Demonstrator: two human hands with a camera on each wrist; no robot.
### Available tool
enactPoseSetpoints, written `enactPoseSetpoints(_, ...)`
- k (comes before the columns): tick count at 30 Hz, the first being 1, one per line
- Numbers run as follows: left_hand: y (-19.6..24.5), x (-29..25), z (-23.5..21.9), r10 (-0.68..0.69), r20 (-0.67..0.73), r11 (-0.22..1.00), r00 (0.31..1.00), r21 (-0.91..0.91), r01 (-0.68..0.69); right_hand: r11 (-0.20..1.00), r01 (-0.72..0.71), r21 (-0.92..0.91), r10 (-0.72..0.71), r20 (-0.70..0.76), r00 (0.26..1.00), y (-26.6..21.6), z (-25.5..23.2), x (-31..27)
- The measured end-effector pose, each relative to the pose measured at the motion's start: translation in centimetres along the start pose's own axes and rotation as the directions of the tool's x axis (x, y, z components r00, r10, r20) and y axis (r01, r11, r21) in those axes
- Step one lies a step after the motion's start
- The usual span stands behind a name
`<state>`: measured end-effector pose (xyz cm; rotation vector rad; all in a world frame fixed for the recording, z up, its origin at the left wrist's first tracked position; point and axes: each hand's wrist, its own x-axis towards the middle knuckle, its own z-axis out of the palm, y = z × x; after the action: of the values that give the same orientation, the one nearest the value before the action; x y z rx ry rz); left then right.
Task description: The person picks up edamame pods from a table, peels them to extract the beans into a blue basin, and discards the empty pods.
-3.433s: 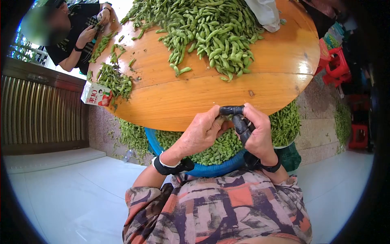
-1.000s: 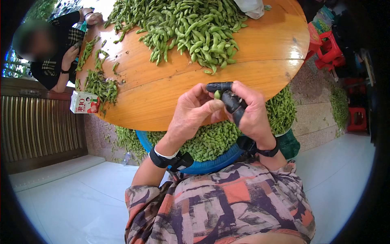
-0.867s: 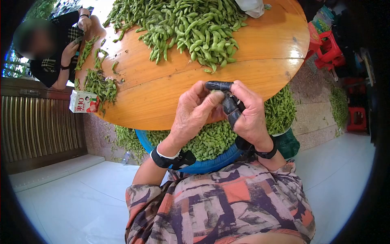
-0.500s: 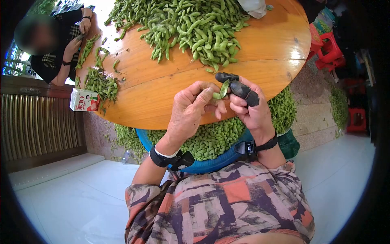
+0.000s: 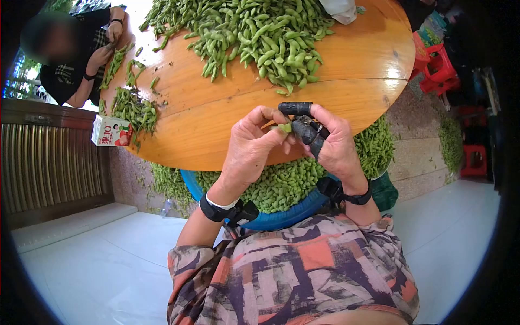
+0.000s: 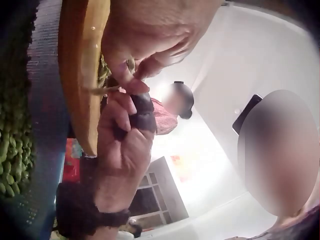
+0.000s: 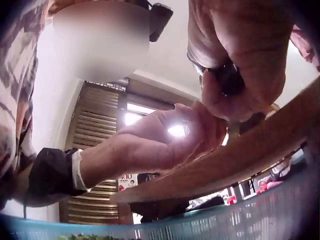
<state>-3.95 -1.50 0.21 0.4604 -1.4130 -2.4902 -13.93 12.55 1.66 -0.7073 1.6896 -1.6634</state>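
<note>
Over the near edge of the round wooden table (image 5: 206, 130), my left hand (image 5: 252, 143) pinches a green soybean pod (image 5: 285, 128) between thumb and index finger. My right hand (image 5: 335, 142), black wrapping on its thumb and index finger, is curled at the pod's other end, its wrapped thumb against it. In the left wrist view the right hand (image 6: 125, 135) faces the left fingers; in the right wrist view both hands meet, the pod mostly hidden. Below, a blue basin (image 5: 271, 221) holds many shelled green beans (image 5: 284, 189). A large heap of soybean pods (image 5: 271, 38) covers the far table.
Another person's hands (image 5: 103, 51) are at the table's left side. A carton (image 5: 111, 131) stands near smaller pods (image 5: 134, 108) at the left edge. A white bag (image 5: 340, 10) lies beside the heap. Red stools (image 5: 441, 70) stand right; more pods (image 5: 374, 146) lie beside the basin.
Both hands have moved slightly left and up since the first frame. Half a second ago a split pod showed between them; now the hands are closer together and the right thumb is back against the pod.
</note>
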Motion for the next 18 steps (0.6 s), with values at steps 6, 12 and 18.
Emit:
enactPoseSetpoints(6,1.7,-0.8,0.1,-0.089,-0.075,0.849,0.993,0.515,0.115,0.771,0.399,-0.496,-0.445,0.029,0.895,0.6,0.0,0.2)
enactPoseSetpoints(12,2.0,-1.1,0.1,0.049,0.142,0.597,0.989,0.789,-0.143,0.647,0.508,-0.568,-0.580,0.065,0.812,0.2,0.8,-0.4)
enactPoseSetpoints(18,1.6,-1.0,0.3,-0.067,0.137,0.694,0.988,0.718,-0.053,0.980,0.108,-0.164,-0.102,0.045,0.994,-0.6,-0.1,0.1)
